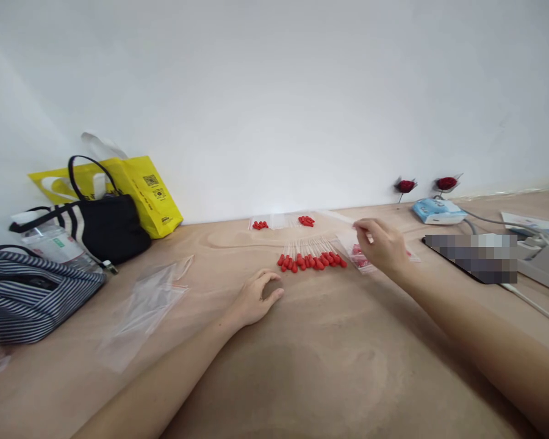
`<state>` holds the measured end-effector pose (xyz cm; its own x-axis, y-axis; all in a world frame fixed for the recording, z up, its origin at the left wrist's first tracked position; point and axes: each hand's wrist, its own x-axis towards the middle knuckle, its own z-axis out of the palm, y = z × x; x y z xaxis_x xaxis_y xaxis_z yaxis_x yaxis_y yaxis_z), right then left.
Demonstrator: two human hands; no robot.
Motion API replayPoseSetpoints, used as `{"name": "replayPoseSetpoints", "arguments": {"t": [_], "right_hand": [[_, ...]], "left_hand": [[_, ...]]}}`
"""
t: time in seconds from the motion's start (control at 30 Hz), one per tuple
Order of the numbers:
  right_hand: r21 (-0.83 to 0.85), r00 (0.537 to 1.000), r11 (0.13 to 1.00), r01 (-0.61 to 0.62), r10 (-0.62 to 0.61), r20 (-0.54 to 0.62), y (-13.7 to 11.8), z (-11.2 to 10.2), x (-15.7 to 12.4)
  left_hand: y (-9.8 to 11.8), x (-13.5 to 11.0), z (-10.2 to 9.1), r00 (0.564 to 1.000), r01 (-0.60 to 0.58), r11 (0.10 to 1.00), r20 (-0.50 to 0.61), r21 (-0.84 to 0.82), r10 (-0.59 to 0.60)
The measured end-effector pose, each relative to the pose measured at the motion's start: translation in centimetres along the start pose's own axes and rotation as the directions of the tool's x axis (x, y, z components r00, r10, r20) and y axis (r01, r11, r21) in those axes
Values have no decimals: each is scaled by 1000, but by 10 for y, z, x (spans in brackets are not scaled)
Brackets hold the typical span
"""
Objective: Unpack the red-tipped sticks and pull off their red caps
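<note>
L hand (258, 299) relaxed, nothing in it, fingers loosely bent, resting on the tabletop (311, 366) just beside the near L end of the red-tipped sticks (311, 261). R hand (384, 244) has thumb + fingertips pinched close, above a clear bag w/ red bits (360, 261); can't tell if anything's btwn the fingers.

Sticks lie in a row approx. mid-table, in front of the person: red ends toward the person, thin pale stems toward the wall (274, 110). Some red ends touch or overlap. The bag w/ red bits is just R of the row, partly hidden by R hand.

Behind the row, nr the wall: two small red clusters, L one (260, 225) and R one (306, 221), w/ clear plastic around.

Further L, past L hand: flat clear bags (149, 299) on the table. Beyond, far L: striped bag (41, 296), plastic bottle (57, 244), black bag w/ pale stripes (112, 225), yellow bag (153, 195) behind it, nr the wall.

R side: two dark red flowers (406, 186) up against the wall, blue-and-white pack (439, 211) nr them, then a dark flat device (469, 259), partly pixelated, w/ cables (537, 311) nearby.
</note>
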<state>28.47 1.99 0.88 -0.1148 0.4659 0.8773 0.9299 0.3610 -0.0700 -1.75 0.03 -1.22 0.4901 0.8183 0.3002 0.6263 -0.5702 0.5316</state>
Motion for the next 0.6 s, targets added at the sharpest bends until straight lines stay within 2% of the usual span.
{"name": "replayPoseSetpoints", "arguments": {"t": [0.03, 0.1, 0.17, 0.23, 0.3, 0.33, 0.4, 0.47, 0.53, 0.6], "right_hand": [[84, 996, 993, 83, -80, -41, -12, -2, -2], [217, 967, 942, 256, -251, -50, -38, -7, -9], [322, 905, 855, 407, -425, -15, -64, -10, -20], [380, 850, 788, 485, -526, 5, -84, -10, -32], [415, 824, 755, 508, -566, 19, -96, -8, -42], [436, 820, 747, 501, -571, 37, -99, -7, -46], [520, 823, 735, 435, -559, 102, -101, -6, -50], [650, 825, 702, 292, -528, 200, -100, -6, -49], [743, 833, 659, 113, -471, 290, -94, -7, -46], [757, 849, 653, -11, -394, 352, -85, -8, -43]], "left_hand": [[0, 0, 0, 999, 28, 999, -28, -30, -29], [-3, 2, 0, 990, 97, 988, -87, -122, -108], [-8, 4, 0, 971, 159, 953, -136, -256, -199], [-14, 6, 0, 947, 197, 906, -166, -375, -274], [-14, 6, 0, 934, 209, 898, -193, -387, -300], [-12, 5, 0, 940, 198, 919, -200, -340, -276], [-4, 1, -1, 974, 118, 972, -164, -204, -153], [6, -5, -3, 999, -16, 994, -41, -106, 12], [15, -10, -4, 985, -134, 989, 103, -64, 140], [19, -13, -6, 955, -202, 979, 215, -32, 204]]}}
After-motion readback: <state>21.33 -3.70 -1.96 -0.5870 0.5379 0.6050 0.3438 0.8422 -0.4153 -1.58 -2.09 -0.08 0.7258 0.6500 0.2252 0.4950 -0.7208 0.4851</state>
